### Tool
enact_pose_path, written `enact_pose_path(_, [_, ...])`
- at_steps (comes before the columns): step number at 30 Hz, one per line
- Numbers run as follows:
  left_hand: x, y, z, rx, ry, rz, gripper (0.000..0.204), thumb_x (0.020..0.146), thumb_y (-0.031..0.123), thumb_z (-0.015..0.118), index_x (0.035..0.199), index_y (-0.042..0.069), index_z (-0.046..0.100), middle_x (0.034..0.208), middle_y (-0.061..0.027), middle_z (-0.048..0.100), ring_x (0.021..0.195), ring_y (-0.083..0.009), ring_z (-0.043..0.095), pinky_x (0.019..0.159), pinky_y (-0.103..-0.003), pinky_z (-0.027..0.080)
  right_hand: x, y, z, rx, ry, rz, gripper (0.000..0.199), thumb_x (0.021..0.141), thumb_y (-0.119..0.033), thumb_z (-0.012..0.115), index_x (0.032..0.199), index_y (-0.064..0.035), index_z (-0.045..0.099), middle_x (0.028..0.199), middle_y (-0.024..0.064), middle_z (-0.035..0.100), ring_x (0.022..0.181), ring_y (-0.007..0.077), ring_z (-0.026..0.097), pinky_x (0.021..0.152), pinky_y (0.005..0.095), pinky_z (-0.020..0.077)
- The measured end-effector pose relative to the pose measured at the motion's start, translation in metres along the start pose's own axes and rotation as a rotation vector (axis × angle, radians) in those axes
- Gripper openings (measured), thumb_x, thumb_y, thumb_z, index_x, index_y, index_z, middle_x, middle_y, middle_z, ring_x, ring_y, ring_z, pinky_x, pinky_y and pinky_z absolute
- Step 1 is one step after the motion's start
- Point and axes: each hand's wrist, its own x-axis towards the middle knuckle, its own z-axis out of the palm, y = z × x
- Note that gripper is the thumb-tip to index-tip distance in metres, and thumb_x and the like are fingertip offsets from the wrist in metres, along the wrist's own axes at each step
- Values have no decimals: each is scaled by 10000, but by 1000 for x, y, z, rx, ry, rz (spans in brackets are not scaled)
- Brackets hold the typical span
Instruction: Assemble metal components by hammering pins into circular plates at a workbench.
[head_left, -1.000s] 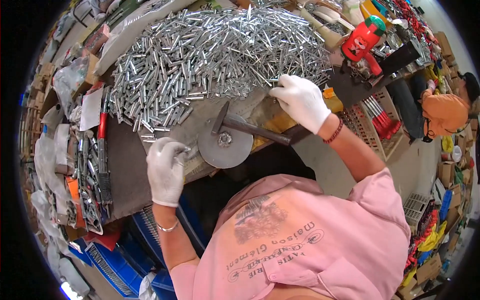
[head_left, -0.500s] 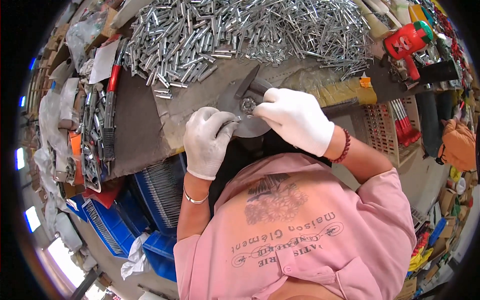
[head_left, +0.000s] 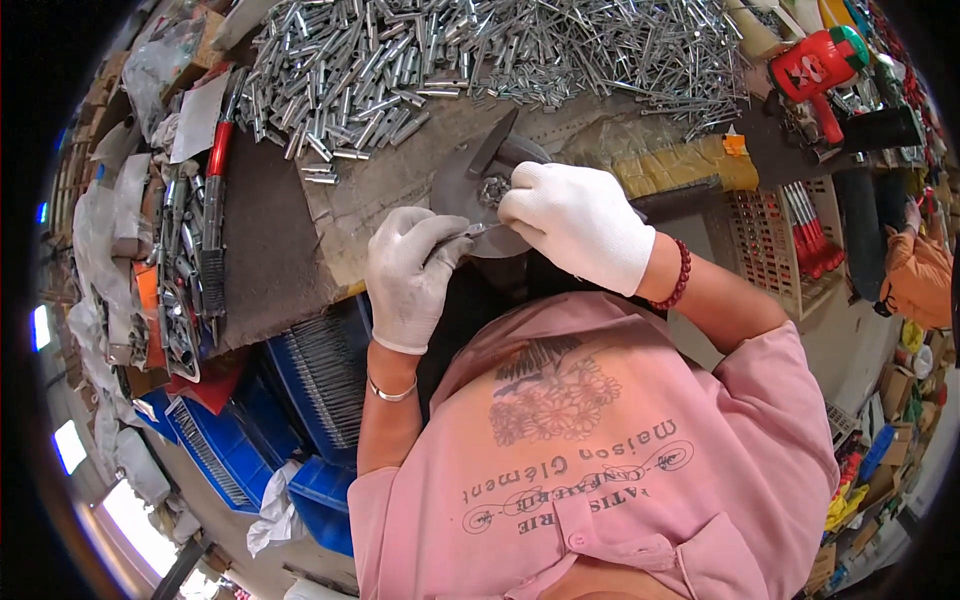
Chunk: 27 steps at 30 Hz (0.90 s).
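Note:
My left hand [head_left: 408,278], in a white glove, is closed with thumb and forefinger pinched on a small silvery metal part [head_left: 477,229]. Close beside it, my gloved right hand [head_left: 585,225] is also closed, its fingertips pinched at a thin piece that seems to meet the part; its far end is hidden by the fingers. Both hands hover over the near side of a round grey metal plate [head_left: 452,195]. On that plate lie a dark metal bar [head_left: 493,146] and a little heap of tiny shiny pieces [head_left: 494,189], partly behind my right hand.
Silvery metal tubes [head_left: 350,85] and thin pins [head_left: 650,60] are heaped across the bench's far side. Hand tools [head_left: 180,250] crowd the left edge. Blue bins [head_left: 315,375] stand below. At right are a red bottle [head_left: 815,65], a plastic crate [head_left: 757,245] and another person's orange sleeve [head_left: 918,280].
My right hand has shifted slightly left, and my left hand has turned a little, so the small metal part shows more plainly between them. The bench sits slightly higher in view.

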Motion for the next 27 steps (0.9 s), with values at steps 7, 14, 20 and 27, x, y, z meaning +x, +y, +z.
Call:
enact_pose_path(7, [0,0,5,-31,29,-15,179,787,5,853,948,55,794,898,-117,694,837,-309,686,742,-402,540,8,2,-1,65,-19,-13,54,893,-163,755,905,-117,728,944,76,636,896,316,698,753,444,574])
enact_pose_path(14, [-3,0,9,-92,-3,-74,166,797,-23,839,932,63,795,877,-115,683,823,-306,675,728,-398,527,6,-1,-10,152,-4,-3,93,882,-173,782,965,-137,762,948,71,654,882,311,706,760,428,580])
enact_pose_path(20, [-6,5,8,-107,20,-92,170,788,-15,863,919,59,785,865,-113,676,811,-300,668,717,-394,526,21,70,-32,-196,262,93,76,891,-175,782,962,-154,799,937,59,680,868,287,719,727,396,586])
enact_pose_path(27, [-3,11,8,-89,38,-70,172,784,-26,856,908,62,775,848,-114,657,799,-311,662,709,-396,525,53,82,-13,-471,55,42,64,857,-135,726,825,-115,673,922,55,628,866,268,706,726,412,601])
